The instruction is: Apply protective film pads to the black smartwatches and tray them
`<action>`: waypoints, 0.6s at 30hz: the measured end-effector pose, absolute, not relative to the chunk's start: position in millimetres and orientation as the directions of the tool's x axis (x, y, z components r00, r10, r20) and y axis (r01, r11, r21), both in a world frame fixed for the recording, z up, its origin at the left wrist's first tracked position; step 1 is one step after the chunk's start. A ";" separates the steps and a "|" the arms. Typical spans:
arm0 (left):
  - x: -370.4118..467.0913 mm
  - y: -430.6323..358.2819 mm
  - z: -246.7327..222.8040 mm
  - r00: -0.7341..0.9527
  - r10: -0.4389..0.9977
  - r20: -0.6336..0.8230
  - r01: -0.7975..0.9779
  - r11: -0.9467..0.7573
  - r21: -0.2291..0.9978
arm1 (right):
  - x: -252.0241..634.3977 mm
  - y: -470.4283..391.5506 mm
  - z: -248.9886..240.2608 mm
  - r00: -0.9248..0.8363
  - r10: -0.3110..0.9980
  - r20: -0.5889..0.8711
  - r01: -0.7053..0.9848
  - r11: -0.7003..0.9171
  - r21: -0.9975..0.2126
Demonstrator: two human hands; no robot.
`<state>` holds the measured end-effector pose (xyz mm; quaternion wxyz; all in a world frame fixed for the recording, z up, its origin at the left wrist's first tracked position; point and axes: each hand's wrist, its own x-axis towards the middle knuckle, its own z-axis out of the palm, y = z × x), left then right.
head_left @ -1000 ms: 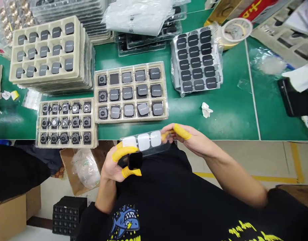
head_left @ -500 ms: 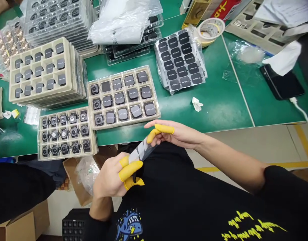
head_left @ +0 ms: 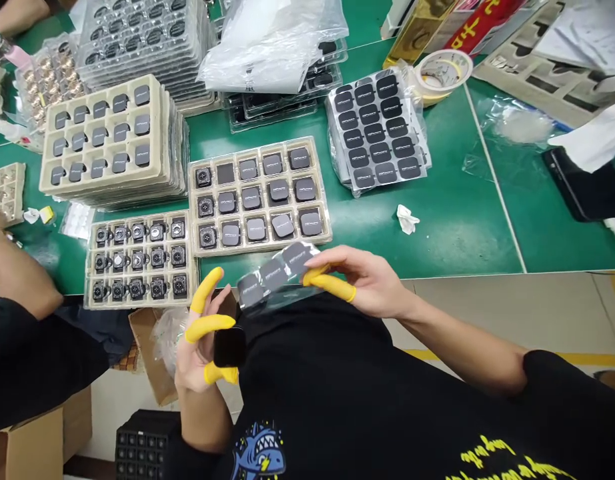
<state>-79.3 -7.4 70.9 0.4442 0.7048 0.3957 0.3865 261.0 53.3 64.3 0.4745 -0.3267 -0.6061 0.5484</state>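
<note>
My left hand [head_left: 197,340], with yellow finger cots, grips a black square watch case [head_left: 230,347] by its edges between thumb and fingers, glossy dark face toward me. My right hand [head_left: 370,280], also in yellow cots, pinches the right end of a clear strip of dark grey square stickers [head_left: 274,275]. The strip's left end hangs just above the watch case; whether they touch I cannot tell. Beyond the hands, a beige tray [head_left: 260,251] carries several watch cases, most topped with grey squares. A smaller tray [head_left: 142,305] of watch cases lies at its left.
Stacked trays [head_left: 152,180] rise at the back left. Sheets of dark stickers [head_left: 372,133] lie at the back, near tape rolls [head_left: 445,70]. A crumpled paper scrap [head_left: 406,219] and a phone [head_left: 580,183] are to the right. A co-worker's arm [head_left: 17,273] rests at the left edge.
My left hand has come off the strip and spread its fingers around the watch case. The strip has turned its printed side up in my right hand. A co-worker's arm has entered at left.
</note>
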 end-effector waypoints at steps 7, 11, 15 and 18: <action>-70.2 13.9 64.1 0.488 0.866 0.110 -0.188 -0.018 0.982 | 252.8 61.8 66.2 -0.606 0.568 0.557 -0.091 0.646 -0.758; -67.7 16.2 60.5 0.571 0.821 0.022 -0.163 0.086 0.983 | 254.8 60.6 64.4 -0.677 0.563 0.474 -0.042 0.613 -0.789; -57.9 15.0 63.2 0.515 0.853 0.085 -0.081 -0.050 0.995 | 256.2 57.4 68.7 -0.667 0.643 0.375 0.039 0.533 -0.845; -50.1 17.8 68.3 0.526 0.839 0.140 0.027 -0.181 0.983 | 253.8 55.7 74.0 -0.567 0.759 0.321 0.135 0.470 -0.872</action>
